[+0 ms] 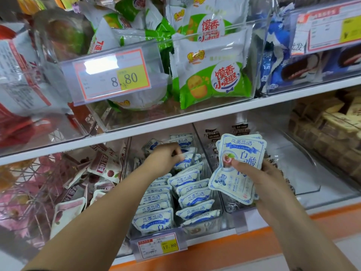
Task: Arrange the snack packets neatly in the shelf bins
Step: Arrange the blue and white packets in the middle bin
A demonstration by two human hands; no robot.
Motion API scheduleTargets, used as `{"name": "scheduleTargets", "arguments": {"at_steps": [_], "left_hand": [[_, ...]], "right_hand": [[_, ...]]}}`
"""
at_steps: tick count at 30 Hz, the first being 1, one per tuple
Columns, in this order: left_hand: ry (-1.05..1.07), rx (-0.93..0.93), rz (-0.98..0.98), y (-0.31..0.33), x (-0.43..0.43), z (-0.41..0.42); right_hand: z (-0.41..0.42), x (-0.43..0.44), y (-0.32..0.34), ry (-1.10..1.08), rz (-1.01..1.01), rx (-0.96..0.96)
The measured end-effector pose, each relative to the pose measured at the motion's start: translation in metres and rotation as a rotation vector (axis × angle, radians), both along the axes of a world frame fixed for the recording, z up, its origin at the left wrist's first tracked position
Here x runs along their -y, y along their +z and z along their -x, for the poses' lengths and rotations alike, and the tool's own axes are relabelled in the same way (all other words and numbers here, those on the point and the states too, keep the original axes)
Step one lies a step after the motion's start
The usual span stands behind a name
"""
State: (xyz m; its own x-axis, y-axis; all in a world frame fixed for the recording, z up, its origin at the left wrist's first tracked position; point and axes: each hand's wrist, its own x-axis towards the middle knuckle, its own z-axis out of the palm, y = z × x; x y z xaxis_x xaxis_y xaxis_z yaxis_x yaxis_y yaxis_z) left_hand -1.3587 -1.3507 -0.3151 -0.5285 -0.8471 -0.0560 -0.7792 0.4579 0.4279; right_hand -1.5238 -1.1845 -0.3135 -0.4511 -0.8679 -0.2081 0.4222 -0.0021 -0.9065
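Observation:
On the lower shelf, a clear bin holds two rows of white-and-blue snack packets standing on edge. My left hand reaches deep into this bin and pinches the top of one packet near the back of the right row. My right hand holds a small stack of the same blue-and-white packets upright, above the bin's right side, thumb pressed on the front packet.
Left of the bin lie loose pink-and-white packets. To the right stands a bin with black-printed packets, then tan wrapped snacks. The upper shelf carries green-and-white biscuit bags and blue packets. Price tags hang on the shelf front.

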Motion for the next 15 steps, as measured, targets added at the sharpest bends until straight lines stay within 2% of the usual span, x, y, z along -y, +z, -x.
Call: {"name": "scheduleTargets", "arguments": {"at_steps": [5,9,12,15], "left_hand": [[-0.060,0.060,-0.116,-0.011,0.005,0.020],[-0.043,-0.020,-0.243,-0.005,0.016,0.016],[-0.029,-0.108,-0.130,-0.001,0.011,0.008],[-0.102,-0.017,-0.088,0.011,0.003,-0.009]], "right_hand": [[0.000,0.002,-0.002,0.002,-0.001,-0.002],[0.000,0.002,-0.001,0.015,0.004,-0.001],[0.000,0.002,-0.001,0.013,0.012,-0.002],[0.001,0.002,-0.002,0.014,0.010,-0.006]]}}
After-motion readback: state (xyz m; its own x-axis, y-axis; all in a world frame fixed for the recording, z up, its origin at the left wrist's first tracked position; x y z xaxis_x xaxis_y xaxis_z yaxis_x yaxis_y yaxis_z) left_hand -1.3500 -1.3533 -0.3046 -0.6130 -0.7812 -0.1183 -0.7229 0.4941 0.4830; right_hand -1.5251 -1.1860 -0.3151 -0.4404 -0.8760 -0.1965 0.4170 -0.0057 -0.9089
